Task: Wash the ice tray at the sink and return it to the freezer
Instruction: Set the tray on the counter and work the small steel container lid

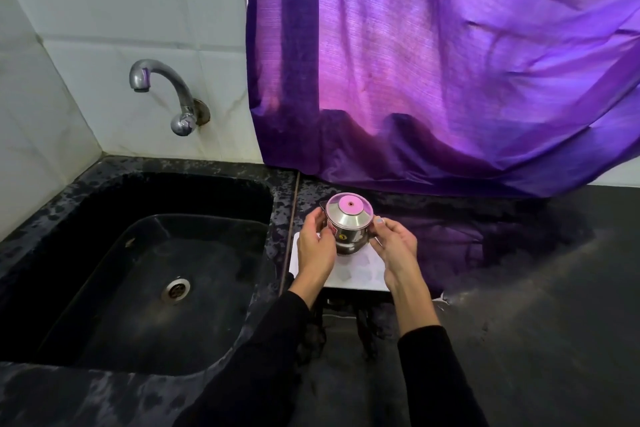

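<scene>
hands, left [316, 246] and right [394, 246], curled round a steel jug [348, 227] over the white ice tray [360, 276] on the counter [519, 305] beside the sink [104, 288], risked slopping water past its cells

A dark speckled stone counter [519, 253] is running along the tiled wall, with a black sink [104, 288] sunk into its left part. A white ice tray [360, 276] is lying flat on the counter just right of the sink's edge, its shallow cells facing up. The lower hem of a purple curtain [450, 80] is hanging down to the counter's back edge and seems to be brushing it behind the tray
</scene>
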The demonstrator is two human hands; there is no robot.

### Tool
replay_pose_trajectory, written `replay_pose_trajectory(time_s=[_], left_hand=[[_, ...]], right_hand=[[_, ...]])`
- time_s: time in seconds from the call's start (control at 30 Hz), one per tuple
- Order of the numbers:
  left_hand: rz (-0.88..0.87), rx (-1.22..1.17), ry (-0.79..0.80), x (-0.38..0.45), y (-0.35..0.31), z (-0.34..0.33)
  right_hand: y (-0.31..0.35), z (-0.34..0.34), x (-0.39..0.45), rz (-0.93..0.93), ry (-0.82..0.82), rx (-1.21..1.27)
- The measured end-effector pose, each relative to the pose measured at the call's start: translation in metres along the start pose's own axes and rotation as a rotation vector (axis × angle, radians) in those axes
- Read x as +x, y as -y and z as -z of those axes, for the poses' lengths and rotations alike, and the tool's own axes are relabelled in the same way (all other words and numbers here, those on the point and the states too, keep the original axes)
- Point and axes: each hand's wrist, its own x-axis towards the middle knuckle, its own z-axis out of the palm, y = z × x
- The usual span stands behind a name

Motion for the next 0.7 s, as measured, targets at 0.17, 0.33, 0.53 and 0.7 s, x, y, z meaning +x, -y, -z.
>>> replay_pose_trajectory(time_s=[0.17,0.33,0.53,0.7], left_hand=[[0.016,-0.015,-0.004,0.037,-0.009,-0.011],[0.038,-0.006,-0.01,0.077,-0.016,-0.027],[0.088,0.009,-0.035,0.122,-0.01,-0.041],[0.127,0.049,-0.055,0.151,0.001,-0.052]], right_hand=[[0.005,-0.01,0.038,-0.007,0.015,-0.006],[0.011,-0.026,0.077,-0.022,0.019,0.002],[0.008,-0.039,0.123,-0.066,0.014,-0.011],[0.004,-0.046,0.153,-0.106,0.01,-0.031]])
